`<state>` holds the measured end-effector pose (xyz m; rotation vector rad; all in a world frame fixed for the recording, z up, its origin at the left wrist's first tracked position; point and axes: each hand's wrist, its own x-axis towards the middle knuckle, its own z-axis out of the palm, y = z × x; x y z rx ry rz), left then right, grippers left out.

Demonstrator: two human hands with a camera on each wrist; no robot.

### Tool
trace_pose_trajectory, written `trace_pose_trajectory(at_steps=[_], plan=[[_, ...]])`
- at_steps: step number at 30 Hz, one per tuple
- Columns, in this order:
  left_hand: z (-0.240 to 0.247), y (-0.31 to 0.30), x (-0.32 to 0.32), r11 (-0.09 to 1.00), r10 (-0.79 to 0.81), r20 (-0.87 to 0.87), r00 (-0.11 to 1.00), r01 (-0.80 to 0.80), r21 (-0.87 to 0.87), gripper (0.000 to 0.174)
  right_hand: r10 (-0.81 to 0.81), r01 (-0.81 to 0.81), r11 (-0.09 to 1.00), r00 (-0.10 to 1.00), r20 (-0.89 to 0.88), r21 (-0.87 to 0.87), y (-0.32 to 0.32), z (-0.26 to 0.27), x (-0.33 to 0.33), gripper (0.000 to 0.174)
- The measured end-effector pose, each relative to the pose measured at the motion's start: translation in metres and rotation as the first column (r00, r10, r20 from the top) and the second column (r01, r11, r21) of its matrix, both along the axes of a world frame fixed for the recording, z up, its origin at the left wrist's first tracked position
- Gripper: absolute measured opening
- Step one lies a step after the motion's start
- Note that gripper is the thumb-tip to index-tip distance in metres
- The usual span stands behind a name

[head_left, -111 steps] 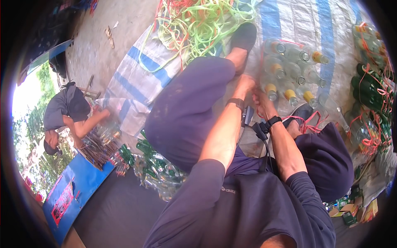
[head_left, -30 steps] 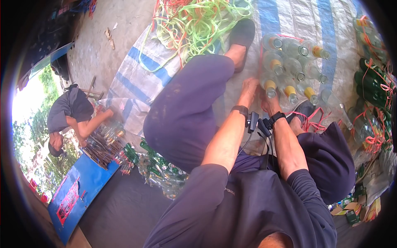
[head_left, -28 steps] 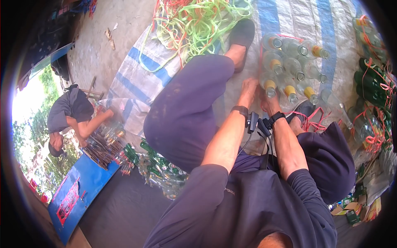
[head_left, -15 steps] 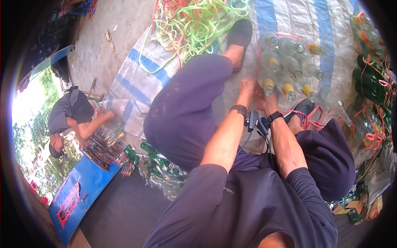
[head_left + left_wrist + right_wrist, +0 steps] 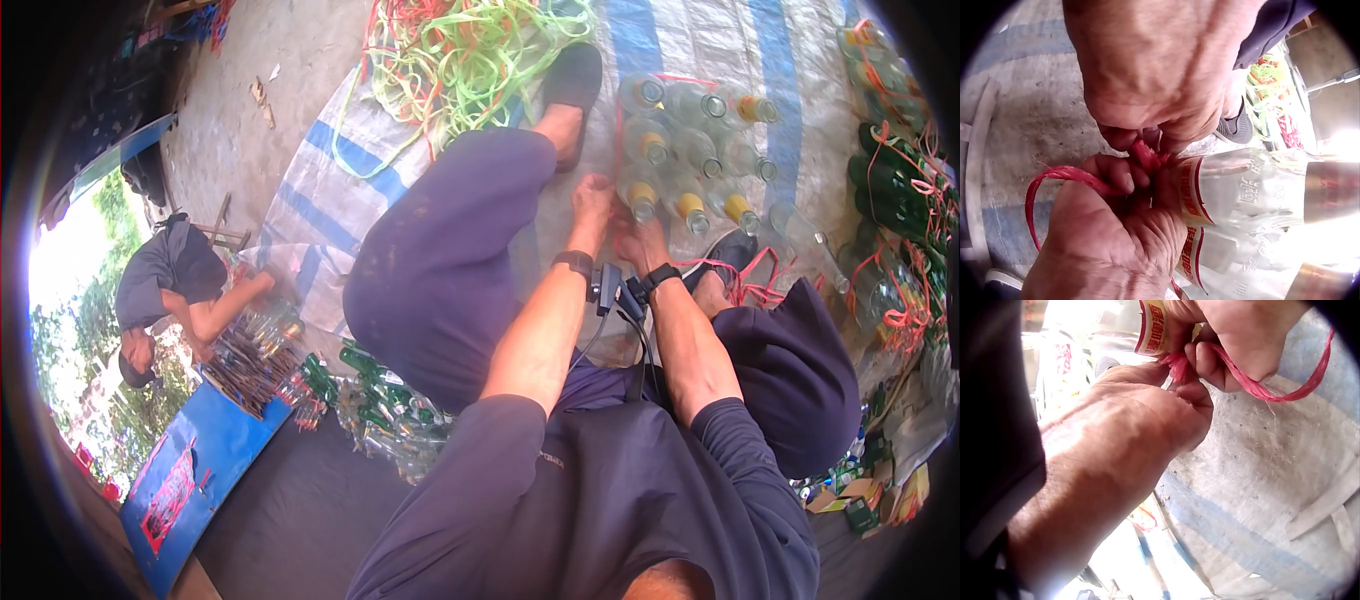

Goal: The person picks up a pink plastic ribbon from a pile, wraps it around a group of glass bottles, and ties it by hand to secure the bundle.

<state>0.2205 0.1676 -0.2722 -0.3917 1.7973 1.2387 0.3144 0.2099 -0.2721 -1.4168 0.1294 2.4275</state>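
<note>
Both hands meet at the near left corner of a bundle of clear glass bottles point(image 5: 695, 155), several with yellow neck bands. My left hand point(image 5: 592, 203), seen large from above in the left wrist view, pinches a red knotted part of a plastic twine point(image 5: 1146, 157) between thumb and fingers. My right hand point(image 5: 640, 243) lies against the bottles, palm side showing in the left wrist view. Its curled fingers grip the same twine, whose loose end point(image 5: 1285, 399) loops away behind it. A red-and-yellow labelled bottle point(image 5: 1192, 190) sits right beside the fingertips.
A striped woven sheet point(image 5: 700, 35) lies underneath. Tangled green and red twine point(image 5: 470, 70) is heaped beyond the left foot. One loose clear bottle point(image 5: 805, 240) lies right of the bundle, near tied green bottles point(image 5: 890, 185). Another person point(image 5: 175, 270) bends over at far left.
The head view has drifted, so bundle and hands sit slightly higher and further left. Both hands stay together at the bundle's corner, with slight shifts of the wrists.
</note>
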Motion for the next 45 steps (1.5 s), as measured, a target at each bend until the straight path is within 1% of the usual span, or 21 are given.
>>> trace_pose_trajectory(at_steps=[1,3,7,8,9,10,13,15,19,25,28,30,33,35,37,39,41,42,43,45], plan=[[0.003,0.0,0.0,1.0,-0.002,0.002,1.0,0.002,0.001,0.022,-0.002,0.002,1.0,1.0,0.002,0.001,0.0,0.001,0.0,0.012],[0.004,-0.002,0.001,0.994,0.055,0.048,0.997,-0.06,0.094,0.024,0.016,-0.015,1.0,1.0,0.012,-0.011,0.001,0.0,-0.002,0.012],[0.005,-0.003,0.002,0.991,0.072,0.061,0.996,-0.078,0.107,0.024,0.049,-0.049,0.999,0.999,0.003,0.021,0.0,-0.013,0.005,0.014],[0.007,-0.004,0.002,0.986,0.092,0.083,0.992,-0.102,0.128,0.023,0.093,-0.092,0.995,0.995,-0.04,0.045,0.0,-0.018,0.008,0.013],[0.013,-0.003,0.002,0.981,0.112,0.104,0.988,-0.127,0.148,0.021,0.139,-0.133,0.989,0.987,-0.084,0.071,0.0,-0.019,0.01,0.021],[0.018,-0.002,0.001,0.981,0.112,0.104,0.988,-0.126,0.15,0.021,0.138,-0.132,0.988,0.987,-0.084,0.073,0.0,-0.02,0.01,0.021],[0.029,0.0,0.0,0.986,0.088,0.119,0.989,-0.103,0.129,0.018,0.143,-0.138,0.989,0.986,-0.082,0.057,0.001,-0.022,0.009,0.02],[0.033,0.0,-0.001,0.991,0.045,0.086,0.995,-0.056,0.121,0.017,0.128,-0.126,0.991,0.989,-0.069,0.034,0.001,-0.022,0.01,0.02],[0.039,0.0,0.0,0.994,0.02,0.079,0.997,-0.029,0.109,0.017,0.106,-0.105,0.994,0.992,-0.067,0.015,-0.001,-0.024,0.012,0.02],[0.046,-0.001,0.001,0.994,-0.029,0.045,0.999,0.024,0.103,0.015,0.141,-0.14,0.99,0.989,-0.04,0.025,-0.001,-0.023,0.014,0.02],[0.04,-0.004,0.002,0.996,-0.05,0.023,0.999,0.048,0.071,0.016,0.153,-0.152,0.988,0.987,-0.044,0.039,-0.001,-0.015,0.012,0.019],[0.035,-0.006,0.002,0.994,-0.103,-0.043,0.994,0.105,0.039,0.018,0.089,-0.089,0.996,0.996,0.007,0.021,-0.001,-0.011,0.011,0.01],[0.038,-0.006,0.002,0.989,-0.148,-0.059,0.987,0.147,-0.012,0.018,0.108,-0.109,0.992,0.994,0.031,0.058,-0.003,-0.01,0.011,0.01],[0.046,-0.001,0.004,0.986,-0.167,-0.071,0.983,0.165,-0.035,0.019,0.099,-0.101,0.993,0.994,0.043,0.061,-0.004,-0.009,0.012,0.009],[0.045,-0.001,0.005,0.982,-0.186,-0.084,0.979,0.182,-0.059,0.019,0.09,-0.093,0.994,0.995,0.052,0.065,-0.005,-0.014,0.013,0.009],[0.038,-0.003,0.006,0.97,-0.244,-0.241,0.939,0.236,-0.063,0.021,0.097,-0.1,0.993,0.994,0.058,0.063,-0.007,-0.02,0.014,0.008],[0.023,-0.008,0.008,0.964,-0.265,-0.269,0.926,0.258,-0.059,0.02,0.092,-0.096,0.994,0.993,0.07,0.06,-0.006,-0.017,0.013,0.007],[0.028,-0.006,0.006,0.958,-0.284,-0.296,0.912,0.281,-0.056,0.019,0.087,-0.092,0.994,0.993,0.081,0.057,-0.006,-0.016,0.013,0.007],[0.033,-0.004,0.006,0.958,-0.284,-0.295,0.912,0.28,-0.057,0.019,0.087,-0.092,0.994,0.993,0.082,0.056,-0.005,-0.015,0.013,0.007],[0.043,0.001,0.007,0.966,-0.257,-0.213,0.943,0.246,-0.075,0.016,0.13,-0.14,0.986,0.986,0.108,0.088,-0.005,-0.016,0.014,0.007]])
